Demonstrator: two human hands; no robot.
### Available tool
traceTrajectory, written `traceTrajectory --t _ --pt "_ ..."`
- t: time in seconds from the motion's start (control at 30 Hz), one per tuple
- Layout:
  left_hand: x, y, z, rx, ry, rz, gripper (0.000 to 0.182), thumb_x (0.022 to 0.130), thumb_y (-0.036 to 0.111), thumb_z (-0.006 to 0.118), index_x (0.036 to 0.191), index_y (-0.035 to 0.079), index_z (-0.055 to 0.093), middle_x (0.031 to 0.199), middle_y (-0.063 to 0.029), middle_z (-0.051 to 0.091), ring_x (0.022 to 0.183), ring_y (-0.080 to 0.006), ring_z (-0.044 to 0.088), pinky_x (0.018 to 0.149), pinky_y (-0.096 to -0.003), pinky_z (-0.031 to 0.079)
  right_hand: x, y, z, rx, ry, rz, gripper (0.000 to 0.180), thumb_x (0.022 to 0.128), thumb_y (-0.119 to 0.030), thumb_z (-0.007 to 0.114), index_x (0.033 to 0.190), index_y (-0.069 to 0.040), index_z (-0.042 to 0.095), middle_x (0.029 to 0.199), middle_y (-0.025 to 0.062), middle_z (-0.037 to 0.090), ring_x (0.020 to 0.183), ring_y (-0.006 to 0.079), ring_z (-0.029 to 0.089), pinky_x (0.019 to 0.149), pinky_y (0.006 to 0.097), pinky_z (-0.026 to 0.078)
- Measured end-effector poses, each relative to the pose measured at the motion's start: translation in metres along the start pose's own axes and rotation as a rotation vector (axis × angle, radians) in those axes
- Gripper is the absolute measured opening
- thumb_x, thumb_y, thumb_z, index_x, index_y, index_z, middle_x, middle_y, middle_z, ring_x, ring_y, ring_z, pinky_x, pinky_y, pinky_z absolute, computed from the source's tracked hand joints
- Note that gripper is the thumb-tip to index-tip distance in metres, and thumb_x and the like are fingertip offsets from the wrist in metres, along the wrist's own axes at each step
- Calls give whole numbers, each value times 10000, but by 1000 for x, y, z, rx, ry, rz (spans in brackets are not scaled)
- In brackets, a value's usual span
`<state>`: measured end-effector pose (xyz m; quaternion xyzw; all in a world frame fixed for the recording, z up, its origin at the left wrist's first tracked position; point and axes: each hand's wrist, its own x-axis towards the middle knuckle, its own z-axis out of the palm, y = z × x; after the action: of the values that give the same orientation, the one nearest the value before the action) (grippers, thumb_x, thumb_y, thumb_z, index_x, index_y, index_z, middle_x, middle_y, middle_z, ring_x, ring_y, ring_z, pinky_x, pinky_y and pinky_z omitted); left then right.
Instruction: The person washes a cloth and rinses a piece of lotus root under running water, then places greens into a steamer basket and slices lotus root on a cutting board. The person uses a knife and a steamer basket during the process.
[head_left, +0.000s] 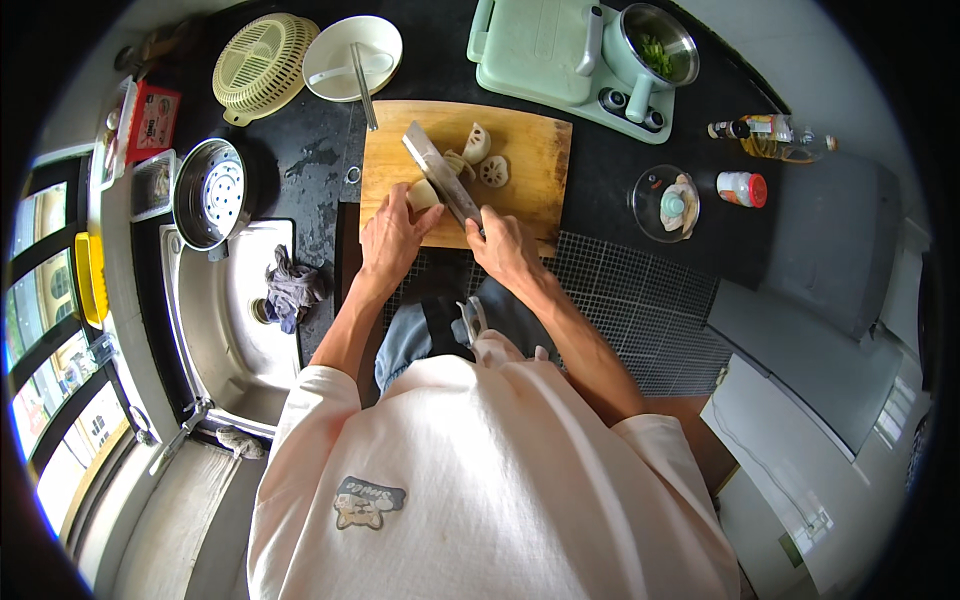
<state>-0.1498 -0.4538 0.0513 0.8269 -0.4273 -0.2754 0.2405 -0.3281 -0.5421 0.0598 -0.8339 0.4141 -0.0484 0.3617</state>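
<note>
My right hand (504, 244) grips the handle of a cleaver (442, 169), whose blade slants up and left over a wooden cutting board (540, 172). My left hand (394, 234) holds a pale piece of lotus root (423, 195) against the board, just left of the blade. To the right of the blade lie a cut lotus root chunk (477, 144) and a round lotus root slice (494, 172) with holes. More pale pieces sit partly hidden behind the blade.
A white bowl (330, 52) with a spoon and chopsticks stands behind the board, beside a yellow basket (262, 67). Left are a steamer pot (214, 193) and sink (232, 322). A green cooker (532, 56) with a saucepan (626, 45), a glass lid (645, 206), jar (741, 189) and bottles lie right.
</note>
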Motion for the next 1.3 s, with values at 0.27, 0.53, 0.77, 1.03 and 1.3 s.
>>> traceTrajectory --t 0.27,0.53,0.77,1.03,1.3 --pt "0 -8 12 131 358 494 288 857 77 762 1123 47 653 1077 -113 683 1003 -329 654 840 -407 548 -7 1 -1 -32 24 -106 215 981 -137 609 839 16 559 678 250 648 618 451 658 529 509 509" --pt "13 -10 13 150 286 635 165 807 1 742 958 44 691 1038 -88 684 910 -304 648 796 -404 550 -9 0 -4 -64 17 -139 196 967 -116 613 834 19 564 663 247 649 607 440 665 521 494 520" --pt "17 -11 7 87 237 699 145 766 -8 678 905 33 682 1030 -87 672 984 -292 648 842 -403 538 -18 -20 -34 -153 -64 -141 183 964 -104 607 840 27 578 634 248 643 574 404 678 511 476 537" --pt "15 -17 10 58 249 685 133 790 -23 675 915 22 691 1054 -99 681 999 -313 651 853 -412 556 -17 -25 -43 -212 -101 -184 142 920 -107 629 870 25 622 625 210 660 593 348 706 507 432 549" --pt "13 -21 5 -12 255 678 170 822 -6 713 987 33 716 1066 -74 697 1009 -282 673 823 -383 580 1 -7 11 -120 10 -108 200 950 -141 639 829 10 591 580 230 623 529 410 659 470 485 511"
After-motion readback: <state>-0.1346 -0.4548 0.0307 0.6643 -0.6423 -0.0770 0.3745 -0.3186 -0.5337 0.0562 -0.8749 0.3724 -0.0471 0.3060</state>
